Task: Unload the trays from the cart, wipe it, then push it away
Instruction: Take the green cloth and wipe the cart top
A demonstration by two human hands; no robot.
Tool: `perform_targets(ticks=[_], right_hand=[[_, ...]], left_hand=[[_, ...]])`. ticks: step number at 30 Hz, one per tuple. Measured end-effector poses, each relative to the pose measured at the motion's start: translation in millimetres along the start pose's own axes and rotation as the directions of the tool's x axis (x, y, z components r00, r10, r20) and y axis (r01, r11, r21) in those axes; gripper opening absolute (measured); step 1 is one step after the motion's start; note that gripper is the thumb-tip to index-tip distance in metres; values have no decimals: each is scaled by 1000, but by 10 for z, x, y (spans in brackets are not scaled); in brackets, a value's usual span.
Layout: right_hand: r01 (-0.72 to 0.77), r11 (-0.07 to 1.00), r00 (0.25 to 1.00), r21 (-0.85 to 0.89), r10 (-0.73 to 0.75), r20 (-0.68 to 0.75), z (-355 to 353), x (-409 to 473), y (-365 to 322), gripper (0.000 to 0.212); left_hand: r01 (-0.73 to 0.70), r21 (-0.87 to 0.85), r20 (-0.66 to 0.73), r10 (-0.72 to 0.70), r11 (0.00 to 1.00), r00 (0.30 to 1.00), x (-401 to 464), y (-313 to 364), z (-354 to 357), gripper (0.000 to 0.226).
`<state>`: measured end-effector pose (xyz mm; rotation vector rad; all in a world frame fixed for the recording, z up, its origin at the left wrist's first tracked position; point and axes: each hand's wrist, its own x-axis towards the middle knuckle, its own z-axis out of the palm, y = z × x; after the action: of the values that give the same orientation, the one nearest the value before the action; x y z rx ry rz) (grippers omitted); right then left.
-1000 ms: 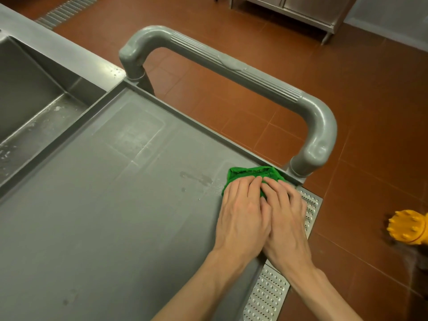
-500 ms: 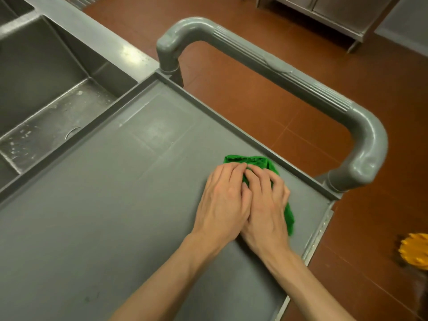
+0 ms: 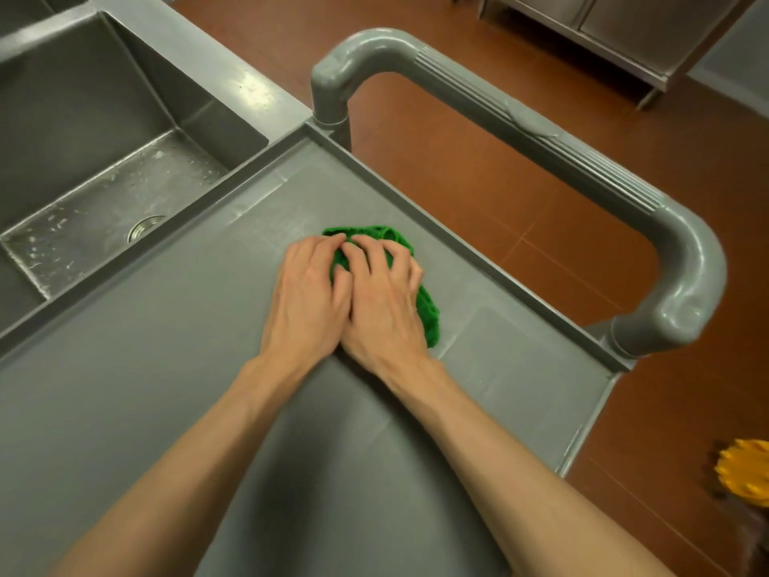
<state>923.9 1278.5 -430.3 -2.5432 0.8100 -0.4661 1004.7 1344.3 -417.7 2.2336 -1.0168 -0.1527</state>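
Both hands, left hand (image 3: 306, 304) and right hand (image 3: 385, 304), side by side, pressing green cloth (image 3: 426, 312); cloth slid from 3 o'clock corner toward centre of cart top (image 3: 166, 368). No trays seen; wiping under way.

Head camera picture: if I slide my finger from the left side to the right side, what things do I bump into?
Steel sink basin with a round drain → person's left hand → person's right hand, both pressing the green cloth onto the grey plastic cart top → grey cart handle → yellow ridged object on the floor.
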Motion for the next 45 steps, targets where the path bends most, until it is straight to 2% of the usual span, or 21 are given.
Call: perform_targets(ticks=[9,18,24,31,39,45], right_hand=[[143,989,981,44,-147,128,178,-222,-470,51],[286,950,914,125,-309,263,524,-920,-1449,50],[422,884,814,201,-467,344,781,-1567,-2161,47],[546,790,688,280,-613,388,1016,-2293,-2813,45],[635,703,578,320,-707,407,1155,-2802,-3288,46],[666,660,515,349,-744,426,1190,-3060,-3482,49]], left_hand=[[124,12,-80,-122,992,989,-473,-351,-386,46],[305,56,-166,-292,951,942,-1536,-910,-1123,43],[455,49,-279,-425,889,861,-2486,-1249,-1607,47],[611,12,-400,-556,792,729,-3473,-1457,-2028,48],[701,-44,-484,-629,712,608,-4137,-1561,-2317,54],[729,-69,-509,-652,681,562,-4460,-1566,-2443,53]])
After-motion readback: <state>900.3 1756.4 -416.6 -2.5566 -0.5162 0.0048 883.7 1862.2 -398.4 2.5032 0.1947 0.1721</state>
